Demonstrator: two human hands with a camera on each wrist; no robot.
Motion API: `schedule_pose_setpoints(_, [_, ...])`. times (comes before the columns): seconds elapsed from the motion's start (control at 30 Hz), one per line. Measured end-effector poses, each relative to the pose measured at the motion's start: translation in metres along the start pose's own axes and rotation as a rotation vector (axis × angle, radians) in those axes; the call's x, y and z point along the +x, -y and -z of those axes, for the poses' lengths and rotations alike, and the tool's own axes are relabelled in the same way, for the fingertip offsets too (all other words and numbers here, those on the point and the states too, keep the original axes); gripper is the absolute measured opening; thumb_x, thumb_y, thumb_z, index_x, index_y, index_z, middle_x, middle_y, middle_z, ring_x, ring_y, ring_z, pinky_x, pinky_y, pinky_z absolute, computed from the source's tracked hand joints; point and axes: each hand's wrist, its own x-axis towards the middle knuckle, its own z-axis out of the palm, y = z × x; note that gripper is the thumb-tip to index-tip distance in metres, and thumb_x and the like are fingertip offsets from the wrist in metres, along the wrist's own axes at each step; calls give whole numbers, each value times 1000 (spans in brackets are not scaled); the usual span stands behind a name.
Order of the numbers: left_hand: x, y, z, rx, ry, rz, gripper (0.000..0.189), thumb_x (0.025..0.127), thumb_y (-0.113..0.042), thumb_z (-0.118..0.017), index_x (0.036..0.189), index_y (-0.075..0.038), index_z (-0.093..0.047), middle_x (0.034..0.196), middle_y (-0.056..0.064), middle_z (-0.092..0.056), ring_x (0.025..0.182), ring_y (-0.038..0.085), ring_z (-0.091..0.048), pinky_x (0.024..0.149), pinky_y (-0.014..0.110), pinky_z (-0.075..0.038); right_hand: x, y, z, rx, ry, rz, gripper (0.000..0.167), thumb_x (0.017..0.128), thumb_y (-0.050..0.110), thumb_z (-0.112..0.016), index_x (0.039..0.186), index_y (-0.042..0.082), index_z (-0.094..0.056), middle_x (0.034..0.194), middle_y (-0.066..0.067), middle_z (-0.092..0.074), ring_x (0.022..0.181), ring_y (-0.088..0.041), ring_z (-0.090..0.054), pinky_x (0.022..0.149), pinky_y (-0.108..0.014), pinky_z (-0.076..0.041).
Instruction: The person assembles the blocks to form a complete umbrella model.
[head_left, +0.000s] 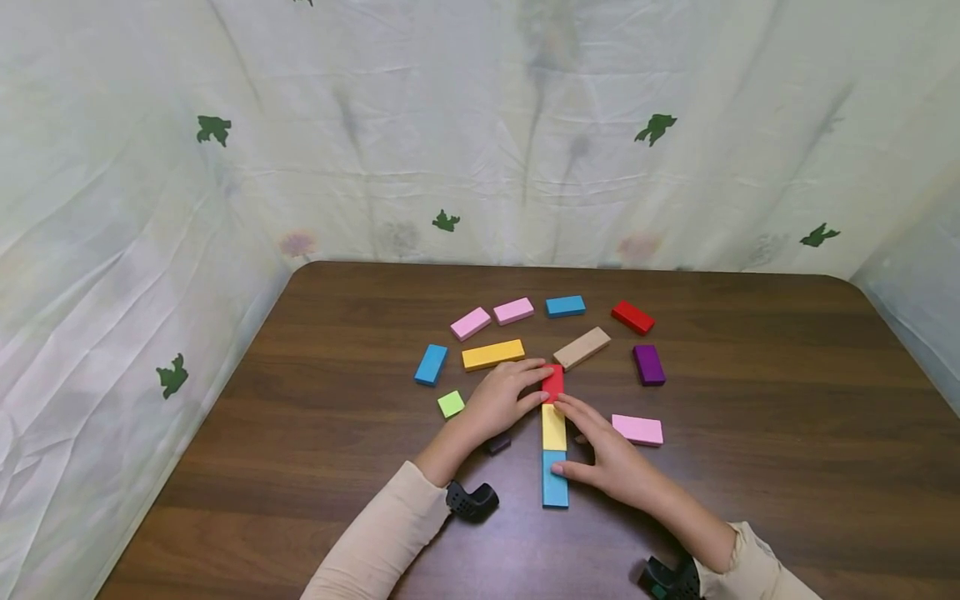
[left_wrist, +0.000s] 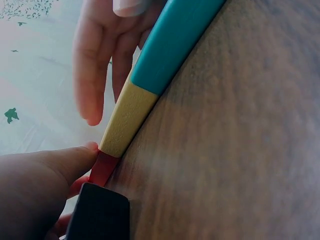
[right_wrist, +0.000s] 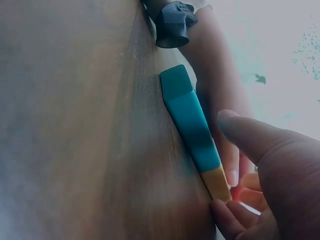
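A red block (head_left: 552, 384), a yellow block (head_left: 553, 427) and a blue block (head_left: 555, 487) lie end to end in a straight row on the table. My left hand (head_left: 504, 397) pinches the red block, thumb near its joint with the yellow one and fingers at its far side. On the right of the row, my right hand (head_left: 611, 460) has its fingertips by the red-yellow joint. Its thumb (right_wrist: 250, 131) is held off the blue block (right_wrist: 192, 125) in the right wrist view. In the left wrist view the yellow block (left_wrist: 128, 120) meets the blue one flush.
Beyond the hands lie a tan block (head_left: 581, 348), a long yellow block (head_left: 492, 355), pink, blue, red and purple blocks. A green block (head_left: 451, 404) and a dark block (head_left: 498, 443) are near my left forearm; a pink block (head_left: 637, 430) is beside my right hand.
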Motion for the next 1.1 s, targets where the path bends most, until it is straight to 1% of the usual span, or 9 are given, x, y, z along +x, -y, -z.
schedule_pose_setpoints(0.07, [0, 0, 0, -2, -1, -1, 41, 90, -30, -54, 129, -18, -51, 132, 3, -45, 117, 22, -43, 97, 37, -32, 1, 0, 0, -15, -4, -5, 80, 76, 37, -70, 140, 9, -31, 144, -6, -25, 125, -22, -32, 91, -39, -39])
schedule_pose_setpoints(0.2, [0, 1, -1, -1, 1, -3, 41, 90, -32, -54, 129, -18, -51, 133, 2, -45, 117, 22, -43, 97, 37, -32, 2, 0, 1, -55, 12, -34, 81, 76, 40, -69, 141, 10, -30, 145, -4, -24, 129, -24, -25, 98, -47, -29])
schedule_pose_setpoints(0.27, [0, 2, -2, 1, 2, -3, 41, 90, -32, -54, 130, -19, -51, 133, 2, -45, 117, 22, -42, 97, 37, -32, 3, 0, 1, -61, 22, -46, 81, 77, 40, -69, 141, 11, -30, 146, -3, -23, 130, -23, -24, 99, -47, -28])
schedule_pose_setpoints(0.47, [0, 1, -1, -10, 12, 10, 41, 91, -32, -53, 130, -20, -50, 134, 2, -44, 119, 22, -41, 97, 38, -31, 4, -1, 2, -79, 44, -52, 81, 78, 43, -66, 141, 10, -29, 146, -5, -22, 130, -25, -24, 98, -48, -28])
schedule_pose_setpoints(0.67, [0, 1, -1, -13, 15, 19, 42, 91, -34, -52, 130, -20, -50, 134, 1, -44, 119, 22, -41, 97, 38, -31, 3, -2, 3, -83, 46, -44, 80, 78, 43, -66, 141, 8, -30, 146, -5, -22, 130, -25, -24, 98, -47, -28])
schedule_pose_setpoints(0.93, [0, 0, 0, -9, 15, 20, 42, 91, -32, -53, 131, -20, -50, 134, 2, -43, 119, 22, -41, 97, 38, -32, 4, -3, 4, -74, 45, -44, 80, 77, 45, -67, 141, 11, -31, 146, -3, -22, 130, -23, -24, 98, -46, -28])
schedule_pose_setpoints(1.1, [0, 2, 1, -48, 3, 20, 42, 91, -31, -53, 130, -18, -50, 134, 2, -43, 120, 21, -40, 98, 37, -31, 4, -4, 4, -73, 47, -39, 79, 77, 46, -66, 140, 10, -33, 145, -3, -24, 130, -24, -26, 97, -48, -30])
